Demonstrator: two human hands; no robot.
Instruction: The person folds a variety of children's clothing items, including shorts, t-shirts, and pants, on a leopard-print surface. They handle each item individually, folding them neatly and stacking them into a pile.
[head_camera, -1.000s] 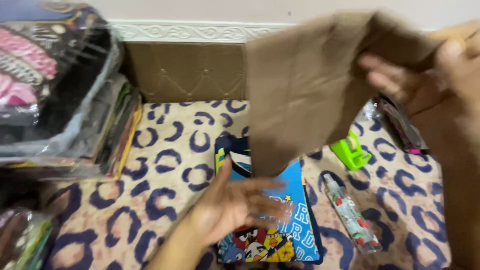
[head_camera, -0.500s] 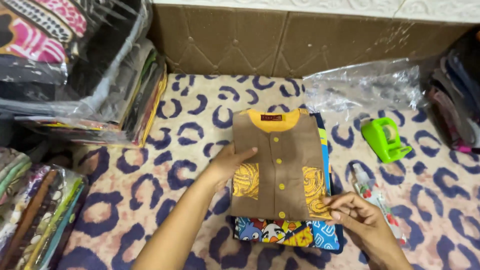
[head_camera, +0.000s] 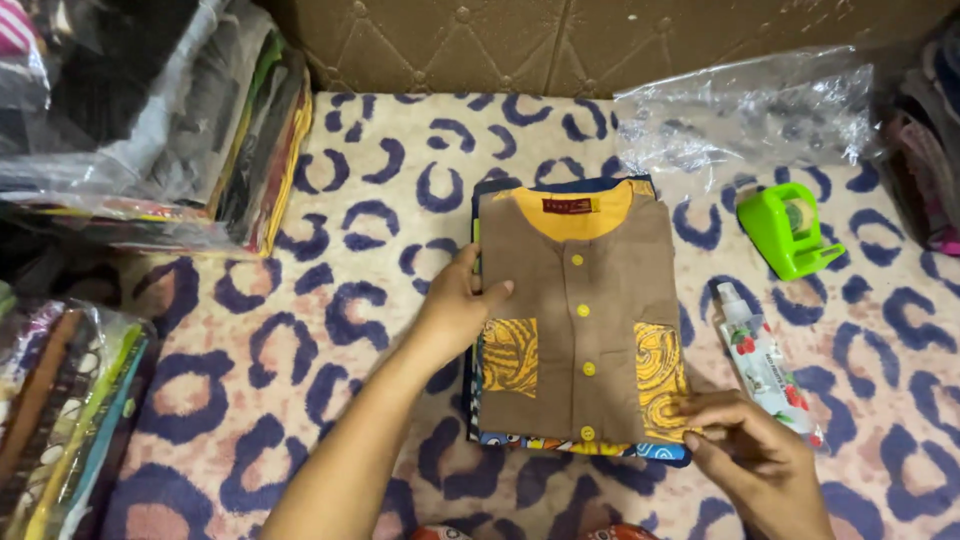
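A folded brown shirt (head_camera: 590, 300) with yellow buttons, a yellow collar lining and two yellow patterned pockets lies on top of a small pile of folded clothes (head_camera: 560, 446). My left hand (head_camera: 460, 300) rests against the shirt's left edge, thumb on the fabric. At the shirt's lower right corner, my right hand (head_camera: 745, 455) pinches the hem with its fingertips. The pile sits on a pink bed cover with dark blue rings (head_camera: 330, 330).
A green tape dispenser (head_camera: 790, 230) and a small spray bottle (head_camera: 760, 360) lie right of the pile. An empty clear plastic bag (head_camera: 750, 115) is at the back right. Stacks of bagged clothes stand at the left (head_camera: 150, 120) and lower left (head_camera: 60, 400).
The brown shirt was held up unfolded a second ago; now it lies folded on the pile. Both hands have come down onto its edges.
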